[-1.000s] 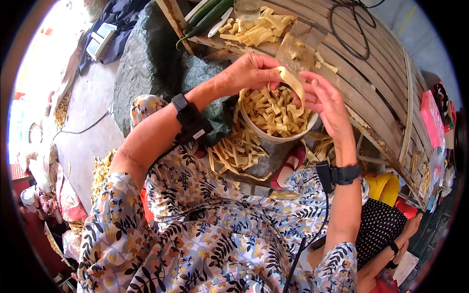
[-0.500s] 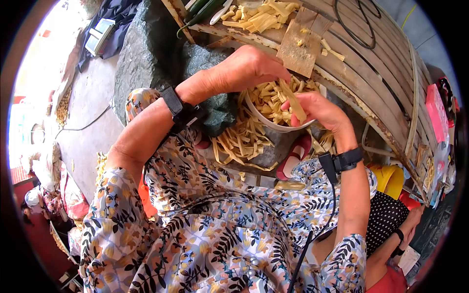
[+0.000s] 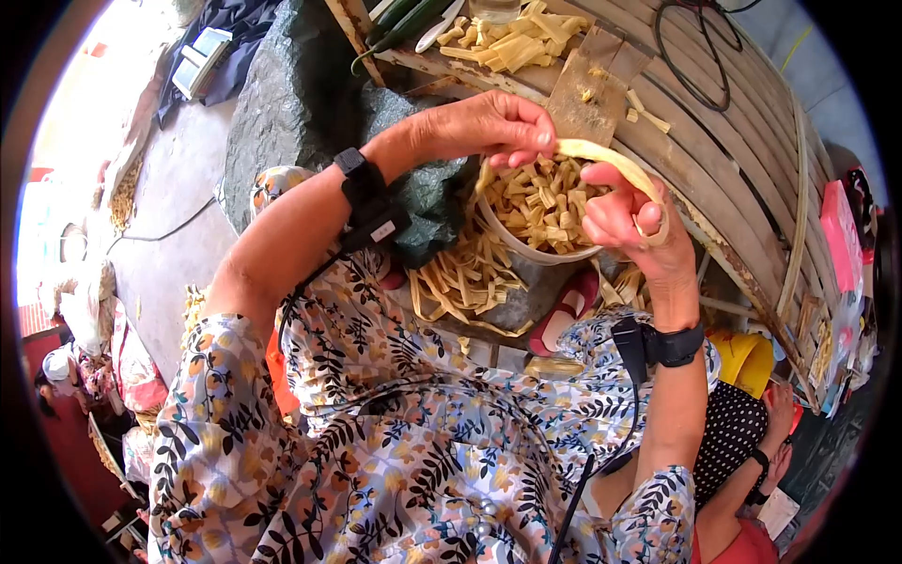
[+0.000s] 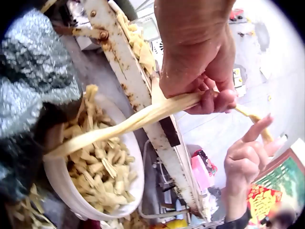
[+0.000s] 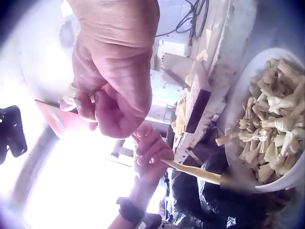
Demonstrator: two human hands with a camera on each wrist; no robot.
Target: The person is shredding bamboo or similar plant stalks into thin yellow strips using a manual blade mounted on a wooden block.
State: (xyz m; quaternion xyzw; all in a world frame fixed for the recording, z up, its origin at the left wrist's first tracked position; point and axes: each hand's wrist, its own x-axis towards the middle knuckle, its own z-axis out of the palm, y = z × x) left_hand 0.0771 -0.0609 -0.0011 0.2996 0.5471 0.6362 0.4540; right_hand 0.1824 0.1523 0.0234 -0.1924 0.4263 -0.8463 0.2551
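A long pale-yellow tofu skin strip [image 3: 594, 149] is stretched between both hands above a white bucket [image 3: 542, 256]. My left hand [image 3: 493, 130] pinches it between thumb and fingers; in the left wrist view, the strip's free length [image 4: 126, 125] trails down across the bucket. Around the fingers of my right hand [image 3: 644, 226] the other end makes a loop, and those fingers are curled on it. The right wrist view shows this hand from the back of the wrist, with most of the loop hidden. Tofu skin knots [image 3: 545, 202] heap up inside the bucket.
Loose strips [image 3: 465, 277] lie beside the bucket near a red shoe [image 3: 564, 310]. A dark green plastic sheet [image 3: 291, 113] bulges at left. On the slatted wooden surface [image 3: 723, 179] are a small board [image 3: 584, 99], more knots [image 3: 521, 42] and cucumbers [image 3: 409, 21]. Another person sits at lower right.
The strip was arched over the bucket, then hung down between the hands; now it is pulled across and looped over the right fingers. My right hand has moved right and turned.
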